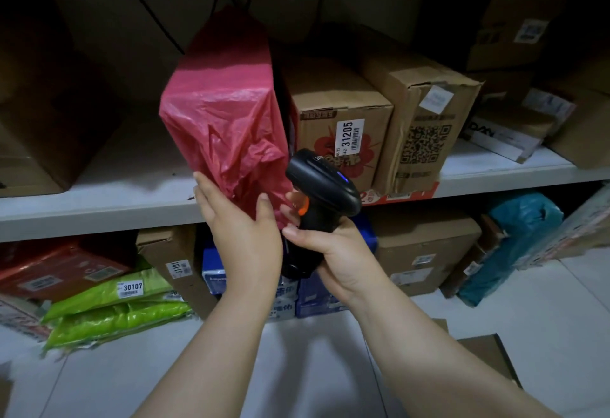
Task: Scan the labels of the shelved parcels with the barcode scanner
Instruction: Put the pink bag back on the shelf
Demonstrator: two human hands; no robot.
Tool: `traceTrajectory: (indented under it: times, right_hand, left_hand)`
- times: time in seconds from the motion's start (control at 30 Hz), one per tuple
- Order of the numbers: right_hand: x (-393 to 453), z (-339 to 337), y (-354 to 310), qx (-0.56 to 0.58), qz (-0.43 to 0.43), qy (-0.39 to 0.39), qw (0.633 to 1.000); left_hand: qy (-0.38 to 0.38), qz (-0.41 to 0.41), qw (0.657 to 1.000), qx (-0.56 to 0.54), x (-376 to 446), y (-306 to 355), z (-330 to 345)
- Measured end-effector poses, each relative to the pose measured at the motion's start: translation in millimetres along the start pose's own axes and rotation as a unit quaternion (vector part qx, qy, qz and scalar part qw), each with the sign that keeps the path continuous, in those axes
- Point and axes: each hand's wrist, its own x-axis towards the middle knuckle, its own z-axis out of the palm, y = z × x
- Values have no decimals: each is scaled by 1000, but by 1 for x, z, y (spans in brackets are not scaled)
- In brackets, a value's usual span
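A parcel wrapped in red plastic [224, 104] stands tilted at the front of the middle shelf [99, 209]. My left hand [241, 229] grips its lower end, fingers under it and thumb on its front. My right hand [330, 252] is closed round the handle of a black barcode scanner [323, 186] with an orange trigger and a lit blue light. The scanner's head points up and left, close to the red parcel's right side. No label shows on the red parcel. Right of it stands a cardboard box [343, 140] labelled 31205.
A taller box with a QR code [425, 133] and more boxes [515, 31] fill the shelf's right part; a big brown box [39, 114] stands left. Below lie green bags [115, 305], a box labelled 31101 [175, 265], blue cartons [310, 295], a teal bag [515, 242]. White tiled floor [297, 368].
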Motion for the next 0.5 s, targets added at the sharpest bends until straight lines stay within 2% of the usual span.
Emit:
traceTrajectory:
  times: [0.13,0.3,0.43,0.5]
  right_hand:
    - [12,3,6,15,-10,-7,1000]
    - [22,5,12,17,-9,4,1000]
    - [26,2,14,11,-21,39,999]
    - [26,-1,9,-2,-55,87,995]
  left_hand:
    - [4,2,1000,-20,10,-3,8]
    - [-7,8,1000,27,27,-7,12]
    - [-7,19,1000,10,34,-7,14]
    - [9,20,1000,5,38,-6,13]
